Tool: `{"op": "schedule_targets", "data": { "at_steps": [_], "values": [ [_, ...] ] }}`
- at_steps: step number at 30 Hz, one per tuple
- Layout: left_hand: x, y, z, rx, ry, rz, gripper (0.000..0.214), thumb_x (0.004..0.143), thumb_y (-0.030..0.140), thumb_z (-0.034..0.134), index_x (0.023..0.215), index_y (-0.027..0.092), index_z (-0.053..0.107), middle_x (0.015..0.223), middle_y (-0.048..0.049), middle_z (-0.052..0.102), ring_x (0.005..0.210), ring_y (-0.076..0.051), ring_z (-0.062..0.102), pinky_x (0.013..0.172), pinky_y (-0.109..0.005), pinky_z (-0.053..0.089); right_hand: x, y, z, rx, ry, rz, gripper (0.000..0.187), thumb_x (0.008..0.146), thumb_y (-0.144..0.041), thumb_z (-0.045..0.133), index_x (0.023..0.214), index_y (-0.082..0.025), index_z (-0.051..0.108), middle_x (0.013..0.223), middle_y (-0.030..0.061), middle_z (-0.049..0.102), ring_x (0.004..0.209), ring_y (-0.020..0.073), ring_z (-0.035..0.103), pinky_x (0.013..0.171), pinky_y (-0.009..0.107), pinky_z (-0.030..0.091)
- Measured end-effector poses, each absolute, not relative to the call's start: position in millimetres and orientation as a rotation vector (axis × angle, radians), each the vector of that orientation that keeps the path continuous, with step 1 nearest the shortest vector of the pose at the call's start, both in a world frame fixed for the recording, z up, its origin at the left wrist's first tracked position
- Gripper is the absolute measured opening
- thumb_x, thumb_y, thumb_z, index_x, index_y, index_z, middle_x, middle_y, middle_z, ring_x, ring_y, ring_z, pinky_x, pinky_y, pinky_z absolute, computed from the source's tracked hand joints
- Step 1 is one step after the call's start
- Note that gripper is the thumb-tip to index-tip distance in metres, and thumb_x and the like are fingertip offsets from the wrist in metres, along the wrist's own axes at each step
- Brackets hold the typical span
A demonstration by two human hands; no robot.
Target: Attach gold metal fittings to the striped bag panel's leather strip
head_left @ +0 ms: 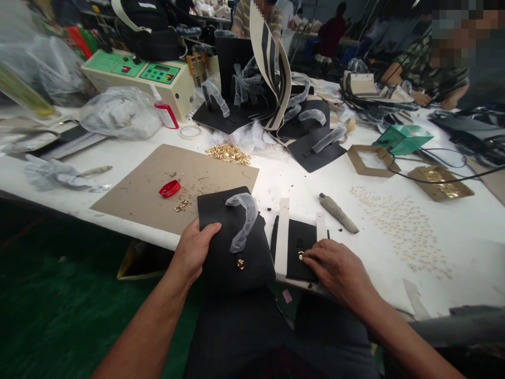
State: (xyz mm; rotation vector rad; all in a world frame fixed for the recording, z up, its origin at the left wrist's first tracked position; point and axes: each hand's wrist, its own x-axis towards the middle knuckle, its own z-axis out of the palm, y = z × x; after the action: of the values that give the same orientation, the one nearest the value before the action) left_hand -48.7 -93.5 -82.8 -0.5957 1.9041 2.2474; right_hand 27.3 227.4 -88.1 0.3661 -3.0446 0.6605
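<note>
My left hand (197,246) grips the left edge of a black leather bag panel (215,268), thumb on top. A plastic-wrapped handle strap (246,223) curves across that panel. Below the strap sits a gold metal fitting (240,264). To the right, my right hand (335,266) pinches a small gold metal fitting (301,256) over a second black piece (298,231) at the table's edge. A pale strip (283,226) lies along the left of that piece, and a shorter pale strip (321,223) stands near its right side.
Left of centre lie a brown board (145,179), a red ring-shaped object (170,188) and heaped gold hardware (229,153). A wrapped tool (338,212) rests beyond my right hand, near scattered small pieces (402,231). Behind stand a control box (173,95) and more panels (317,150); a co-worker (430,73) sits far right.
</note>
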Motion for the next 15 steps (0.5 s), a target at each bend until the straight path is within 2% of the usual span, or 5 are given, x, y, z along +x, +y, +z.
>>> {"op": "schedule_targets", "data": {
  "at_steps": [8, 12, 15],
  "values": [
    [-48.9, -94.6, -82.8, -0.593, 1.891, 2.252, 0.044, 0.069, 0.036, 0.08, 0.106, 0.014, 0.07, 0.09, -0.0067, 0.077, 0.073, -0.024, 0.073, 0.063, -0.029, 0.058, 40.3, 217.7, -88.8, 0.31, -3.0, 0.533, 0.017, 0.1, -0.031, 0.059, 0.097, -0.026, 0.075, 0.092, 0.0043, 0.068, 0.086, 0.022, 0.06, 0.078, 0.035, 0.037],
    [-48.3, -95.7, -82.8, -0.584, 1.876, 2.256, 0.042, 0.07, 0.035, 0.08, 0.106, 0.014, 0.07, 0.088, -0.0063, 0.077, 0.069, -0.023, 0.072, 0.063, -0.03, 0.058, 32.4, 215.2, -75.4, 0.363, -3.102, 0.436, 0.018, 0.099, -0.029, 0.06, 0.09, -0.025, 0.076, 0.083, 0.0024, 0.068, 0.079, 0.0207, 0.061, 0.076, 0.035, 0.037],
    [-48.2, -95.7, -82.5, -0.572, 1.856, 2.262, 0.042, 0.072, 0.035, 0.08, 0.107, 0.015, 0.07, 0.088, -0.0061, 0.077, 0.068, -0.022, 0.072, 0.063, -0.03, 0.059, 19.3, 217.4, -63.2, 0.476, -3.2, 0.389, 0.016, 0.096, -0.024, 0.063, 0.088, -0.025, 0.077, 0.083, 0.0018, 0.07, 0.082, 0.0204, 0.064, 0.076, 0.034, 0.037]
  ]
}}
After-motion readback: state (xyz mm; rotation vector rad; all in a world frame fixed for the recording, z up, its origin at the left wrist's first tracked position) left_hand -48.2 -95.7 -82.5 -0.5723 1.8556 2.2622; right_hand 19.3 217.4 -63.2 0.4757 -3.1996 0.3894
